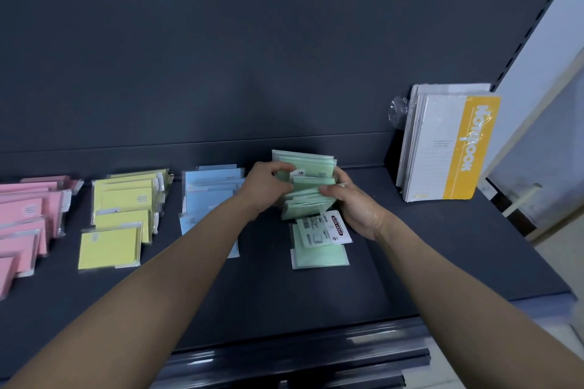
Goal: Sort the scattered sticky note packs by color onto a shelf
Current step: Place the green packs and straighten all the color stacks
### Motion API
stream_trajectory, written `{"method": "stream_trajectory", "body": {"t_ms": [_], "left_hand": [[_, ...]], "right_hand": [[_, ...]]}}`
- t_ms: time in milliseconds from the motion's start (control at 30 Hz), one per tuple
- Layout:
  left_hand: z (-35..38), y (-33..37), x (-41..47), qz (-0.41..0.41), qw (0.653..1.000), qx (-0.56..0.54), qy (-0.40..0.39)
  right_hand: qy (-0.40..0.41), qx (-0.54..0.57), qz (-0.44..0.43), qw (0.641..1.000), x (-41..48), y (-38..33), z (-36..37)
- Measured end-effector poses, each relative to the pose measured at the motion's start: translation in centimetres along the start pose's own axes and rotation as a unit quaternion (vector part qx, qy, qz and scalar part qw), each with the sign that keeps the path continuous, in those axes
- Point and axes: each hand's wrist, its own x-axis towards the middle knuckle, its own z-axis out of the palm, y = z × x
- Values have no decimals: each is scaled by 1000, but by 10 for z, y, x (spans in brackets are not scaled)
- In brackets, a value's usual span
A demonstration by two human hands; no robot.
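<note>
Both hands, left hand point(268, 186) and right hand point(357, 202), clasp from two sides the leaning row of pale green plastic-wrapped sticky note packs point(308, 189) on the dark grey metal shelf point(410, 262), right of the light blue packs point(211, 193). To do it well, press evenly and square the edges, so no pack slips flat.

Pink packs point(28, 218): plain pale pink.
Yellow packs point(123, 215): pale yellow, at 3 o'clock of the pink.
Blue packs point(211, 186): light blue, at 3 o'clock of the yellow.
Green packs point(311, 191): mint green — one bears a white label point(319, 227) with a red band.
Shelf point(410, 256): plain dark slate grey.
Notebook point(442, 151): white ruled cover, yellow band with white lettering — at 2 o'clock of the green.
</note>
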Motion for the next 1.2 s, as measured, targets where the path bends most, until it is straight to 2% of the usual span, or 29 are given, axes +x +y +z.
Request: {"method": "stream_trajectory", "body": {"t_ms": [233, 433, 733, 833, 1033, 1133, 1200], "left_hand": [[9, 3, 18, 8, 992, 127, 27], [-7, 6, 14, 13, 999, 24, 41], [-40, 25, -11, 96, 979, -25, 178], [-44, 26, -24, 119, 982, -31, 146], [-31, 9, -40, 125, 992, 26, 16], [-22, 0, -41, 112, 992, 57, 6], [-19, -7, -40, 105, 988, 108, 26]], "right_hand": [[7, -14, -4, 1000, 1, 3, 0], [17, -32, 4, 999, 4, 5, -3], [38, 18, 27, 999, 17, -2, 0], [45, 17, 40, 998, 20, -4, 1], [41, 13, 48, 998, 21, -6, 3], [37, 7, 48, 998, 19, -6, 3], [30, -3, 49, 998, 19, -5, 1]]}}
